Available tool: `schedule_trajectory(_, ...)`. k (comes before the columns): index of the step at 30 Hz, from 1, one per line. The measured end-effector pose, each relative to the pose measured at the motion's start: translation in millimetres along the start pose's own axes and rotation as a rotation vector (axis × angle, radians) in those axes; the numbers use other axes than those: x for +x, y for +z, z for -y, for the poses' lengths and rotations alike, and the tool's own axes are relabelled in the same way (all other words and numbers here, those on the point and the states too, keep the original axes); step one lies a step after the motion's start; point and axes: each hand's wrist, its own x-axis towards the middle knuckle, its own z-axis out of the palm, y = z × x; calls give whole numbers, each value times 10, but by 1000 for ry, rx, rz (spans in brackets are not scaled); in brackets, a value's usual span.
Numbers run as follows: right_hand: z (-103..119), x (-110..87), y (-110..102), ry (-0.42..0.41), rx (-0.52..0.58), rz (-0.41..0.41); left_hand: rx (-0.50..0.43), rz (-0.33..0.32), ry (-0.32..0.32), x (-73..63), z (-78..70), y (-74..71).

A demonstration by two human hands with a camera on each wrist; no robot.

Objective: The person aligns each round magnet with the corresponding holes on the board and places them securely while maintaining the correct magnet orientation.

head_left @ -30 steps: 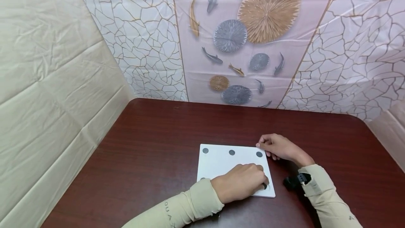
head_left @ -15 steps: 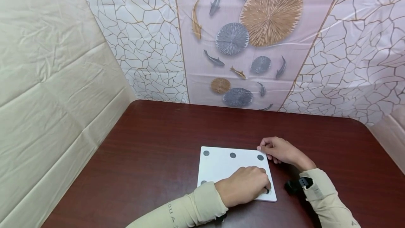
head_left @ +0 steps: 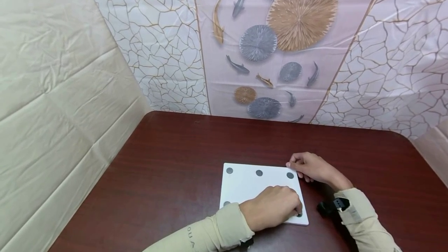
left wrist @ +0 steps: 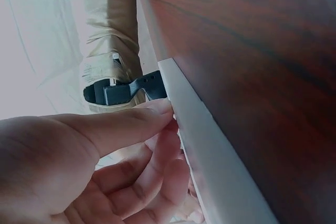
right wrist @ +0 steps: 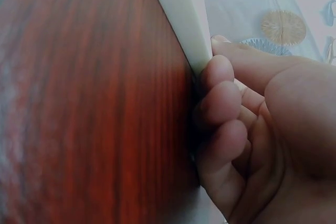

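Observation:
A white square board (head_left: 245, 186) lies on the dark red table, with dark grey round discs (head_left: 259, 173) near its edges. My left hand (head_left: 271, 208) reaches across the board's near side, fingers curled down at the near right corner. Its fingertips are at a dark disc (head_left: 299, 215) there, partly hidden below them. In the left wrist view, the thumb and index finger come together close against the board. My right hand (head_left: 313, 168) pinches the far right corner. The right wrist view has the thumb and curled index finger at the board's pale corner (right wrist: 197, 51).
The dark red table (head_left: 168, 174) extends around the board. A black wrist device (head_left: 329, 207) sits at the right sleeve's cuff. Behind the table hangs a patterned cloth (head_left: 259, 69), and a cream cloth (head_left: 63, 108) covers the left side.
The left fingertips have shifted slightly toward the near right corner; the dark disc there now looks flatter. My right hand keeps its place at the far corner. The head view has tilted slightly.

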Motion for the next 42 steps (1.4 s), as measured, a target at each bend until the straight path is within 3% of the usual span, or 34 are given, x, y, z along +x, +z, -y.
schedule_trajectory(5, -17, -6, -7, -4, -2, 12, 44, 25, -24, 0, -25, -7)
schedule_trajectory(9, -1, -16, -22, -13, -3, 35, 19, 44, -55, -11, 5, -71)
schedule_trajectory(16, 55, -80, -88, -39, 15, 92, -31, -17, -153, -17, 198, -296)
schedule_trajectory(21, 88, -138, -123, -12, 17, 129, -101, -37, -265, -64, 435, -437)
schedule_trajectory(28, 140, -135, -94, -18, 71, 171, -199, -26, -472, -297, 980, -594)
schedule_trajectory(33, 147, -181, -62, 11, 113, 198, -276, 51, -576, -498, 1287, -607)
schedule_trajectory(39, 192, -179, -88, 29, 117, 210, -287, 181, -602, -660, 1539, -666)
schedule_trajectory(42, 224, -177, -115, 47, 112, 209, -341, 242, -598, -695, 1618, -692)
